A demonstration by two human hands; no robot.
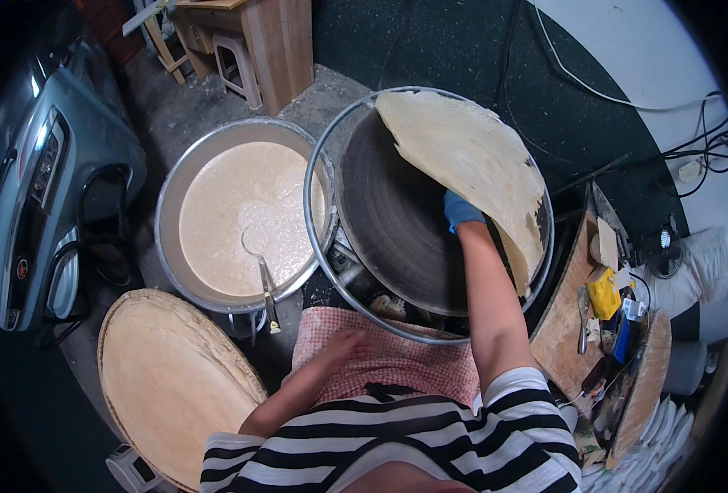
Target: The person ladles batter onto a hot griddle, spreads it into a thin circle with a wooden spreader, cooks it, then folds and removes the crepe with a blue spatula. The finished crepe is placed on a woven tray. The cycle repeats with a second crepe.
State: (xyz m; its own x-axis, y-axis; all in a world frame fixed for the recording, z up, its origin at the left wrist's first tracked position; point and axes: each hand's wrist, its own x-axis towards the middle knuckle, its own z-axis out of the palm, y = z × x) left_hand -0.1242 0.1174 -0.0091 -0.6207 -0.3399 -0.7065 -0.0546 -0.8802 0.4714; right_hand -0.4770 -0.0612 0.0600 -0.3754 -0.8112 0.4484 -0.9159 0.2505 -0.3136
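A large thin pancake [471, 152] lies off-centre over the far right part of a round dark griddle [389, 222], reaching over toward the metal ring [309, 205] around it. Its near edge is ragged. My right hand [463, 212], in a blue glove, reaches across the griddle to that edge. The fingers go out of sight beneath the pancake, so their grip does not show. Bare and holding nothing, my left hand [349, 345] rests by the red-checked apron [413, 361] at my lap, its fingers stretched out.
Left of the griddle stands a big metal pot of pale batter [216, 214] with a ladle [267, 292] in it. A stack of finished pancakes [175, 386] sits lower left. A parked vehicle [43, 189] is at the far left. A cluttered wooden board [565, 345] holds a yellow box [603, 292].
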